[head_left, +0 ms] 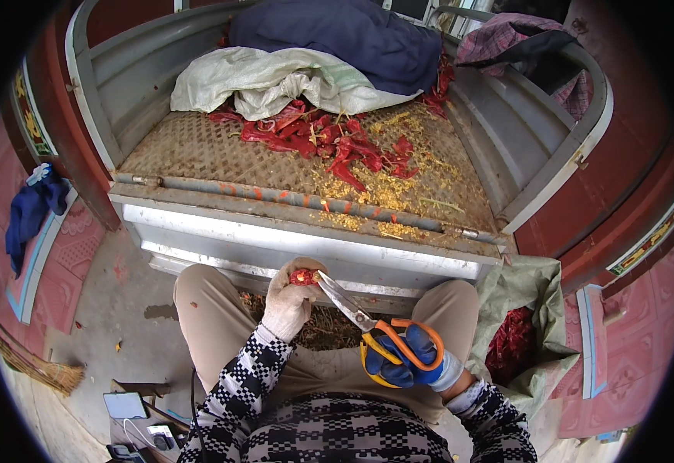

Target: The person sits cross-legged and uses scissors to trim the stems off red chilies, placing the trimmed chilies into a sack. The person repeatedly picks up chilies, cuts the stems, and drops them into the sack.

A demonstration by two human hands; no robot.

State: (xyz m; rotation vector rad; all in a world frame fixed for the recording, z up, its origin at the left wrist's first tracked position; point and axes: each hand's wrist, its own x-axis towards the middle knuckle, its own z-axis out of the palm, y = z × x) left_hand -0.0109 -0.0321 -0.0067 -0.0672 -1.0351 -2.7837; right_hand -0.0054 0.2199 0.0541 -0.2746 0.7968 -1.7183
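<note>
My left hand [285,301], in a pale knit glove, grips a red chilli pepper [303,276] with yellowish bits at its top, below the metal edge of a cart bed. My right hand [418,356], in a blue and white glove, is closed on scissors [379,336] with orange and yellow handles. The blade tips reach the pepper in my left hand. On the rusty patterned cart bed [183,154] lie several red peppers [318,139] and scattered yellow seeds [399,177].
A white sack [221,77] and dark blue cloth [337,31] lie behind the peppers. Plaid fabric [507,38] hangs over the right rail. A green sack [537,285] holding red peppers stands beside my right knee. At left are blue clothing [32,216], a broom [59,374] and a phone [126,405].
</note>
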